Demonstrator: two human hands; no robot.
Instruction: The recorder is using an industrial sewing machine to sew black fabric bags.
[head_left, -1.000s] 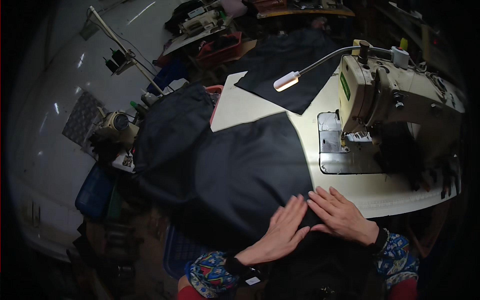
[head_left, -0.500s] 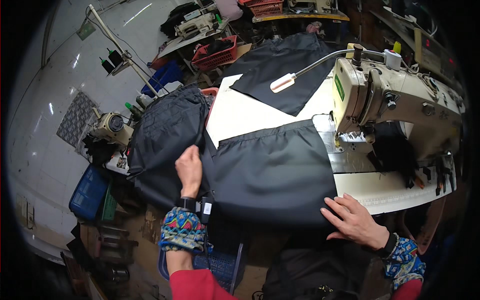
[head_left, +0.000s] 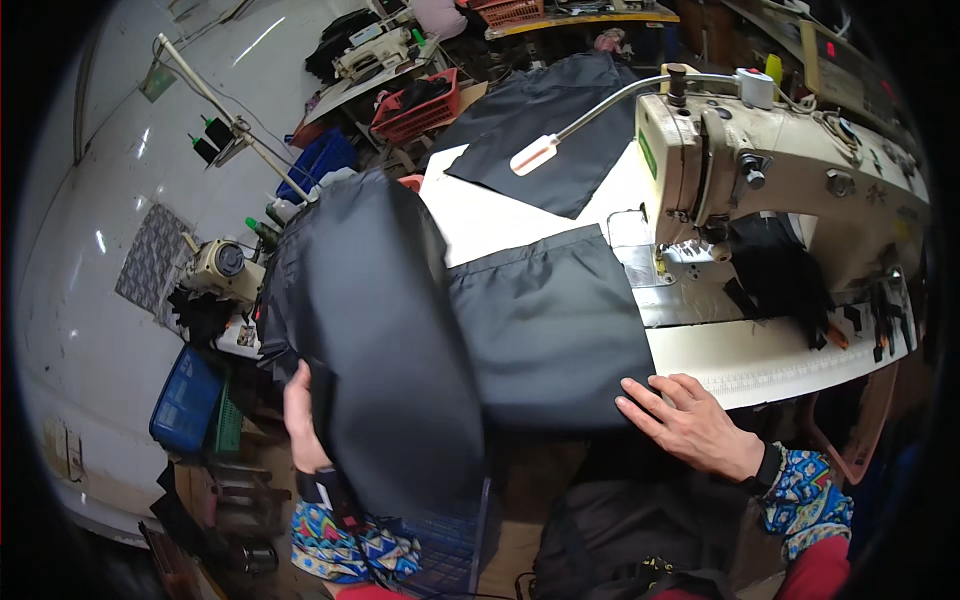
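Note:
A black fabric panel (head_left: 560, 325) with a seamed top edge lies across the front of the white sewing table. My right hand (head_left: 690, 428) rests on its lower right corner, fingers extended and spread. At the left, a bulging fold of black fabric (head_left: 390, 340) rises over the table's left end. My left hand (head_left: 305, 425) grips the outer edge of this fold; its thumb side shows, and the other fingers are hidden by the cloth. The sewing machine (head_left: 790, 170) stands to the right of the panel, its needle area just beyond the panel's upper right corner.
Another black fabric piece (head_left: 540, 130) lies at the back of the table, under a bent-arm lamp (head_left: 535, 155). Dark scraps and small tools (head_left: 880, 330) lie at the right. A blue crate (head_left: 440, 550) sits below; a red basket (head_left: 415, 105) stands farther back.
My left hand has moved left and down, and the black fabric beside it has swung up into a large fold. My right hand stays on the panel's corner.

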